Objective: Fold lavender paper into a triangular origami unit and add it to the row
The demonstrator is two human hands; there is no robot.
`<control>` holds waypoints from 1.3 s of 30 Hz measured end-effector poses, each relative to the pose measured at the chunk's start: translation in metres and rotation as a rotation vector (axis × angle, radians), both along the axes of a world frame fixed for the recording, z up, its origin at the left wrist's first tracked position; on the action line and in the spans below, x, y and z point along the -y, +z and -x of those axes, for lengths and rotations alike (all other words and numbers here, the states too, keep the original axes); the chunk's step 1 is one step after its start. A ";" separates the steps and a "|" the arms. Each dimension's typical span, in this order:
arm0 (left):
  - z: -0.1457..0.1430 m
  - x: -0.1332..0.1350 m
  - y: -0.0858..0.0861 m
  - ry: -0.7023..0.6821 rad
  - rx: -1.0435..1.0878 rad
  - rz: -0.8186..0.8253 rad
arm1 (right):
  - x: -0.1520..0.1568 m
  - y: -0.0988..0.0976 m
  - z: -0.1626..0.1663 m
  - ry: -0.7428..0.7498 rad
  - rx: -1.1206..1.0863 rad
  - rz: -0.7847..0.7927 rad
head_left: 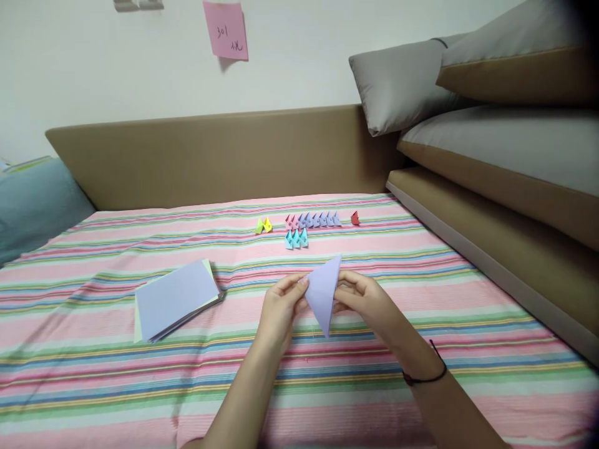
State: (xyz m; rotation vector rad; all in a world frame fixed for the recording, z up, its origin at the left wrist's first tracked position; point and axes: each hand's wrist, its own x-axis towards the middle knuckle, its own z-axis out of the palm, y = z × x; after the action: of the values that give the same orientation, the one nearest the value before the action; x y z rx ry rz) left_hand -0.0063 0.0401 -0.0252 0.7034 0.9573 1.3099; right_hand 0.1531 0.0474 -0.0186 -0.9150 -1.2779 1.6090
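Head view: left hand [281,305] and right hand [362,298] pinch a folded lilac paper [324,292] between them, centre, above the striped sheet [374,374]. Paper stack [175,299] at 9 o'clock, apart. Folded pieces [311,220] at 12. Sofa edge [491,262] bounds 3 o'clock.

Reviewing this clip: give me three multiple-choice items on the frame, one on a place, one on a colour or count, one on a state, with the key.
1. Where does the paper stack lie?
A. to the left of the hands
B. on the grey cushion
C. beyond the folded pieces

2. What colour is the folded sheet in hand?
A. red
B. lavender
C. yellow

3. How is that sheet held?
A. flat on the cloth
B. by one hand only
C. pinched between both hands

Key: 1 A, the stack sits on the striped cloth left of the left hand. 2 B, it is pale purple. 3 C, the left hand and right hand each grip a side.
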 end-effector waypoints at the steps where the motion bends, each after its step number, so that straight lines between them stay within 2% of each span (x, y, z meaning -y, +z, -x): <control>1: 0.000 0.000 0.000 0.027 -0.063 -0.011 | -0.001 -0.002 0.001 -0.021 0.009 -0.006; 4: -0.001 0.001 0.000 0.059 -0.199 -0.042 | -0.002 -0.006 0.004 -0.093 0.030 -0.034; 10: -0.006 0.003 0.002 0.094 -0.269 -0.119 | 0.004 -0.003 0.006 -0.344 0.203 -0.190; 12: -0.010 0.004 0.002 0.056 -0.320 -0.205 | 0.006 -0.003 0.008 -0.483 0.378 -0.297; 14: -0.014 0.005 0.000 -0.041 -0.357 -0.253 | 0.008 -0.005 0.009 -0.601 0.563 -0.445; 16: -0.017 0.006 -0.004 -0.137 -0.375 -0.264 | 0.009 -0.008 0.011 -0.649 0.674 -0.587; 19: -0.020 0.008 -0.009 -0.201 -0.386 -0.273 | 0.008 -0.011 0.012 -0.627 0.701 -0.696; 22: -0.019 0.009 -0.010 -0.225 -0.415 -0.303 | 0.009 -0.011 0.014 -0.611 0.720 -0.723; 28: -0.015 0.012 -0.009 -0.061 -0.683 -0.407 | 0.013 -0.008 0.016 -0.574 0.763 -0.699; 35: -0.014 0.010 -0.005 0.065 -0.707 -0.390 | 0.012 -0.009 0.019 -0.485 0.699 -0.711; 39: -0.010 0.007 -0.002 0.052 -0.708 -0.399 | 0.011 -0.007 0.018 -0.486 0.566 -0.567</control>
State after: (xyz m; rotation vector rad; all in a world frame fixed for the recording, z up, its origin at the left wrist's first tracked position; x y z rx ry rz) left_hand 0.0033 0.0335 -0.0275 1.5242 1.2845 1.3315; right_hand 0.1353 0.0359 -0.0255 -1.2246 -1.6114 0.5687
